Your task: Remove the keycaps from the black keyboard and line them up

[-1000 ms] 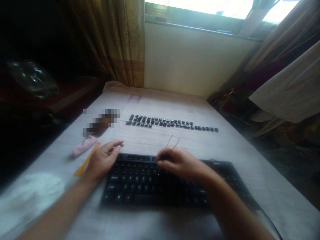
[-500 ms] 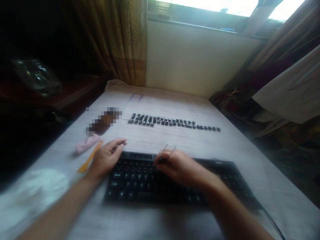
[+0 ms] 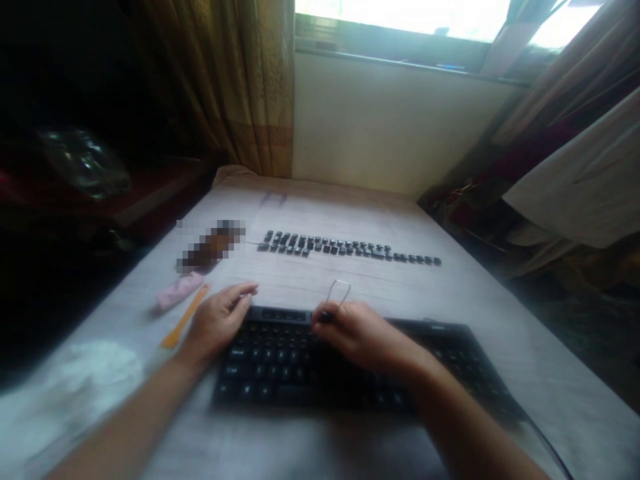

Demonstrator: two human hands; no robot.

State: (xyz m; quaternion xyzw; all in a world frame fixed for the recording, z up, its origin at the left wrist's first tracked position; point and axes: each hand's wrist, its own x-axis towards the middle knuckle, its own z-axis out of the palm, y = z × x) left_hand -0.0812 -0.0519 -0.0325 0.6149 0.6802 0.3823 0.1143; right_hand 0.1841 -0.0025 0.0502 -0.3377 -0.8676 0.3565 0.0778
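Observation:
A black keyboard (image 3: 285, 393) lies flat in front of me, with some keys gone from its upper rows. My right hand (image 3: 355, 333) is above its middle, fingers closed round a wire keycap puller (image 3: 340, 283) whose loop points away from me. A small black piece shows between those fingertips; whether it is the puller's handle or a keycap I cannot tell. At the keyboard's top left corner rests my left hand (image 3: 217, 323), open, fingers stretched forward and holding nothing. Beyond both hands, loose black keycaps (image 3: 327, 249) are laid out in rows on the white cloth.
Left of my left hand lie an orange brush (image 3: 185, 317), a pink cloth roll (image 3: 180, 291) and a blurred-out brown item (image 3: 213, 247). A crumpled white cloth (image 3: 95, 373) is nearer. The keyboard cable (image 3: 545, 443) runs off right. A wall (image 3: 380, 127) borders the table's far side.
My right hand has lifted and turned slightly, and the wire loop stands a little higher. The left hand has barely shifted. The view has tilted up slightly.

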